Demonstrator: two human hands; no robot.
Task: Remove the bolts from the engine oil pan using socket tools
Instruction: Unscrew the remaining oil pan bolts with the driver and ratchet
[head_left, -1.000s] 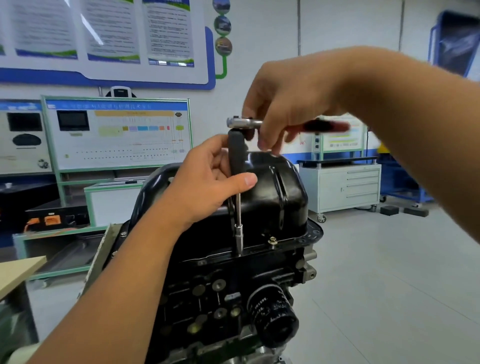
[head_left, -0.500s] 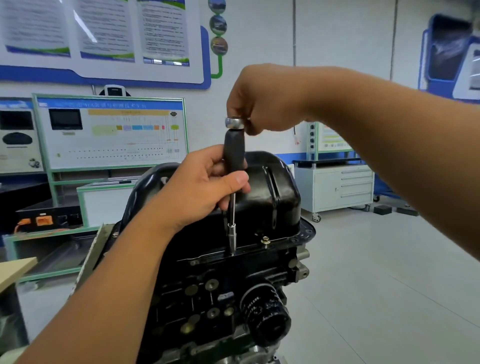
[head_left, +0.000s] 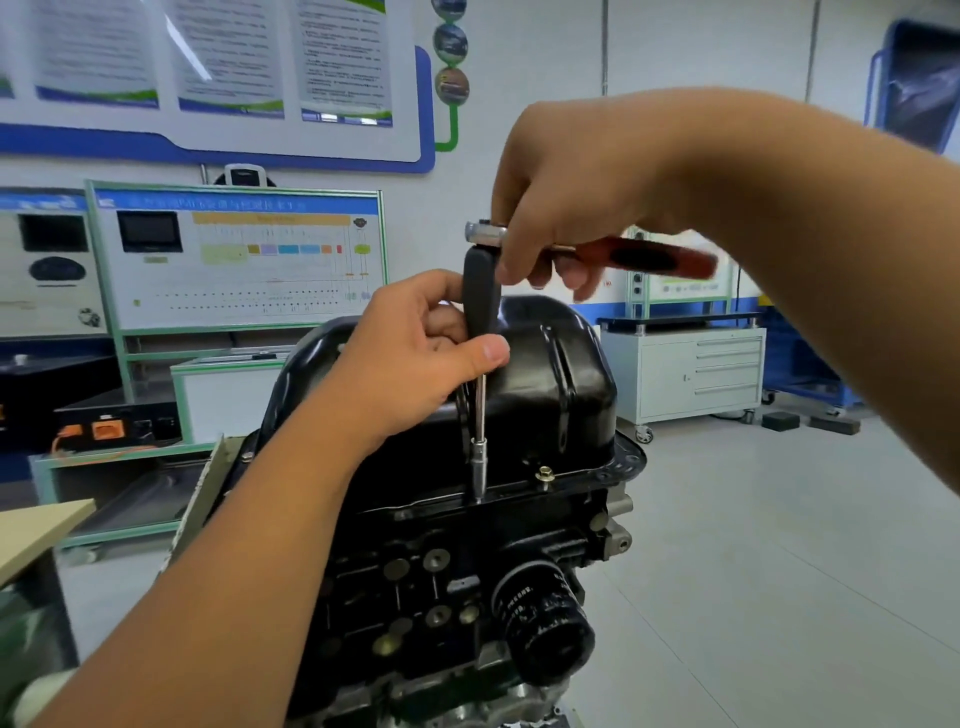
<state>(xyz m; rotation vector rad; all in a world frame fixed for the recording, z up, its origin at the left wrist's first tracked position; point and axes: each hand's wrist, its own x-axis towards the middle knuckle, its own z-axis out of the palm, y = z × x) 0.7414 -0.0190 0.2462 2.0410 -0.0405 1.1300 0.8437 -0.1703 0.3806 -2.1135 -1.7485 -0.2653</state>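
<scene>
A black oil pan sits bolted on top of an upturned engine block. A socket extension with a black grip stands upright, its socket on a bolt at the pan's front flange. My left hand grips the black grip, thumb across it. On top sits a ratchet with a red and black handle pointing right. My right hand holds the ratchet near its head. A brass-coloured bolt stands in the flange to the right.
An oil filter juts from the engine's front. A white drawer cabinet on wheels stands behind on the right. Training panels and benches fill the left. A beige table corner is at the left edge. Grey floor lies on the right.
The ratchet handle swung back out to the right, after half a second ago being hidden behind my right hand. My left hand stayed on the extension grip.
</scene>
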